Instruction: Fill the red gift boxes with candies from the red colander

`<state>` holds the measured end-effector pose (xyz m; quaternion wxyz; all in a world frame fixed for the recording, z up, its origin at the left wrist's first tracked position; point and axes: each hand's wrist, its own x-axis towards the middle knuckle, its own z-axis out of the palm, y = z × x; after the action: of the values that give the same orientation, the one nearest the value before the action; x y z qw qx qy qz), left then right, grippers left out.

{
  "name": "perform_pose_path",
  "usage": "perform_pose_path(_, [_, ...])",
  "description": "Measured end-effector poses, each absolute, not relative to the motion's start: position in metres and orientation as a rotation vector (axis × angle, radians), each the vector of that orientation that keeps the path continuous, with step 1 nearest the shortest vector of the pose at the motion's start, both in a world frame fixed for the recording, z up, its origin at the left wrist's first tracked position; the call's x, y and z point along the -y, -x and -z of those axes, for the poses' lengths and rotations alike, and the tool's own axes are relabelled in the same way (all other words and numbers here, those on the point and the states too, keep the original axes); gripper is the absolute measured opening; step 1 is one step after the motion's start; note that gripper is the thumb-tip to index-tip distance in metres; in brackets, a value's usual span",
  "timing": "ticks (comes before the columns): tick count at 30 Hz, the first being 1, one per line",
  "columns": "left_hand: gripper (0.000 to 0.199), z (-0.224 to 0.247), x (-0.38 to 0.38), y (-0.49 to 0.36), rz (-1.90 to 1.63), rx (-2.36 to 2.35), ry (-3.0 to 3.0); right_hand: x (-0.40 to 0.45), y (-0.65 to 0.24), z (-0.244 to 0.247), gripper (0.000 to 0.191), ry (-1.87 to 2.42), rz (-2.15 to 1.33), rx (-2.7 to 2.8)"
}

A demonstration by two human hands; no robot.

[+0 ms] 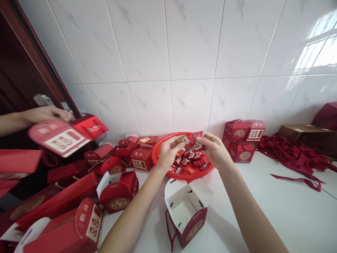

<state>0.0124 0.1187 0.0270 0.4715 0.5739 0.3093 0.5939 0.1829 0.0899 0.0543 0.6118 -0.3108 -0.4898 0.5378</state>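
One marble-patterned tiled wall behind everything, shutting off reach beyond the far edge of the white tabletop. Dark wooden door at far left. Dark-red ribbon heap on the right, beside a brown cardboard carton. Crowded red gift boxes all down the left side, some with flaps up, others folded over — little room for the left elbow there. More room between the right forearm and the ribbons.

Red plastic basket near the wall, between the box groups, with wrapped sweets inside. Folded-shut gift boxes stacked right of it, apparently finished; contents impossible to tell. Open gift box just in front of the basket, flaps spread and white inner floor showing, so not yet closed; ribbon handle loose down its left side. By that mix, only partway along, with plenty of sweets in the basket.

At upper left, another person's hand by a blurred gift box; exact grip impossible to tell.

Left hand nearly closed, pinching a green-wrapped sweet between thumb and fingers. Right hand in a similar narrow pinch on a dark-red-wrapped sweet. Both sweets above the basket — close together, clear of the open gift box.
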Motion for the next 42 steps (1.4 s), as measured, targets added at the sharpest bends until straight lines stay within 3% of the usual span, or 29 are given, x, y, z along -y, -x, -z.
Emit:
perform_pose_path(8, [0.046, -0.040, -0.128, -0.028, -1.381, -0.720, -1.599, -0.084, -0.200, -0.058, 0.026, 0.823, -1.058, 1.361])
perform_pose_path(15, [0.029, -0.024, -0.197, -0.026, -0.574, -1.240, -2.247, -0.079, -0.229, -0.067, 0.026, 0.855, -0.914, 1.234])
perform_pose_path(18, [0.034, -0.009, -0.216, -0.030, -0.363, -1.319, -2.314, -0.078, -0.233, -0.069, 0.028, 0.857, -0.908, 1.234])
perform_pose_path(22, [0.017, 0.008, -0.223, -0.037, -0.235, -1.379, -2.378, -0.078, -0.234, -0.069, 0.029, 0.833, -0.923, 1.252])
perform_pose_path(26, [0.004, 0.012, -0.224, -0.033, -0.230, -1.379, -2.363, -0.078, -0.234, -0.069, 0.028, 0.814, -0.944, 1.262])
perform_pose_path(38, [0.031, -0.019, -0.190, -0.012, -0.678, -1.026, -2.047, -0.075, -0.232, -0.070, 0.032, 0.853, -0.911, 1.280])
perform_pose_path(42, [0.028, -0.024, -0.168, -0.010, -0.848, -0.788, -1.683, -0.075, -0.231, -0.070, 0.031, 0.847, -0.940, 1.279])
